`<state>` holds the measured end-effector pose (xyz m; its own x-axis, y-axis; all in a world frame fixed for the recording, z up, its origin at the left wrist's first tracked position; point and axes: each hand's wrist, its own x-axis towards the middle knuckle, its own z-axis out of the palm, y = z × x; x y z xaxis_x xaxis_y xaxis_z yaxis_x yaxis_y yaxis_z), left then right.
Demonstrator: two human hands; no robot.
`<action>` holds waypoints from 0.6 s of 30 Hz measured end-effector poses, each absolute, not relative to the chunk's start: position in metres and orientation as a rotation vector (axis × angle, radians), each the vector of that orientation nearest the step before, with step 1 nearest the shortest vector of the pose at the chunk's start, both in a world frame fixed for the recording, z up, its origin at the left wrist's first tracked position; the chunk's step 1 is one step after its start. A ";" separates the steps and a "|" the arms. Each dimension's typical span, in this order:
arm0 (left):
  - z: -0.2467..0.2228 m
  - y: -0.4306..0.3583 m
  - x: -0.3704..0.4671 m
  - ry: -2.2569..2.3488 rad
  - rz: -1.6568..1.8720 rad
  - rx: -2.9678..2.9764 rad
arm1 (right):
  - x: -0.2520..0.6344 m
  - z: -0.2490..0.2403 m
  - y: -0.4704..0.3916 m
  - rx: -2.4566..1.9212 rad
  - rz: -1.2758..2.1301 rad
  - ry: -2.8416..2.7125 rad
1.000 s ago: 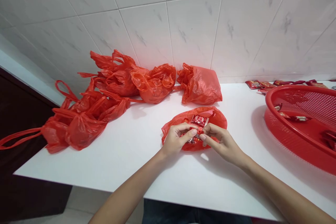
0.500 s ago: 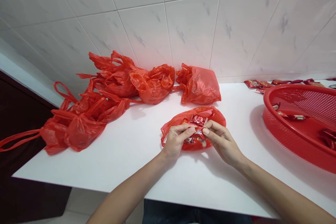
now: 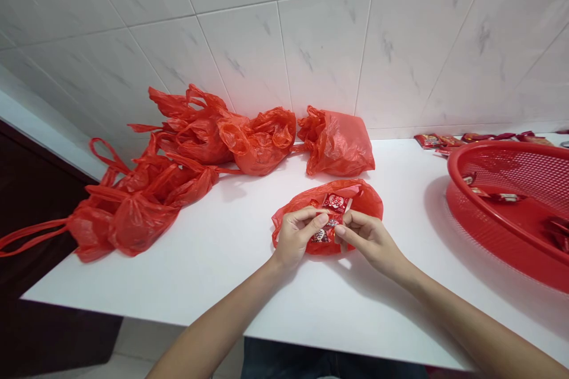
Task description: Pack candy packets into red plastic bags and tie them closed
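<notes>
Two bare hands, fingers pinching a glossy packet, crinkled plastic bag gaping beneath, curved mesh basket

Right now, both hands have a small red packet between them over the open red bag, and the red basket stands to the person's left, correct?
No: the head view shows the red basket to the person's right. The left hand and right hand do have a small red packet between them over the open red bag.
</notes>
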<state>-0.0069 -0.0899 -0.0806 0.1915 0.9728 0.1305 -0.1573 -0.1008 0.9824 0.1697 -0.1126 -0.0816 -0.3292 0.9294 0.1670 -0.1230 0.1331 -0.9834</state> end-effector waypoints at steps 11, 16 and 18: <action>-0.088 -0.087 -0.008 0.813 1.128 1.168 | 0.166 -0.085 -0.111 -0.753 1.517 -1.170; -0.086 -0.087 -0.007 0.724 1.079 1.099 | 0.166 -0.086 -0.110 -0.716 1.614 -1.112; -0.086 -0.087 -0.007 0.695 1.074 1.068 | 0.167 -0.086 -0.110 -0.717 1.630 -1.114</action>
<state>-0.0067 -0.0867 -0.0861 0.3542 0.9344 0.0374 -0.3489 0.0950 0.9323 0.1668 -0.1101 -0.0857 -0.3297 0.9422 0.0591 -0.3969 -0.0816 -0.9142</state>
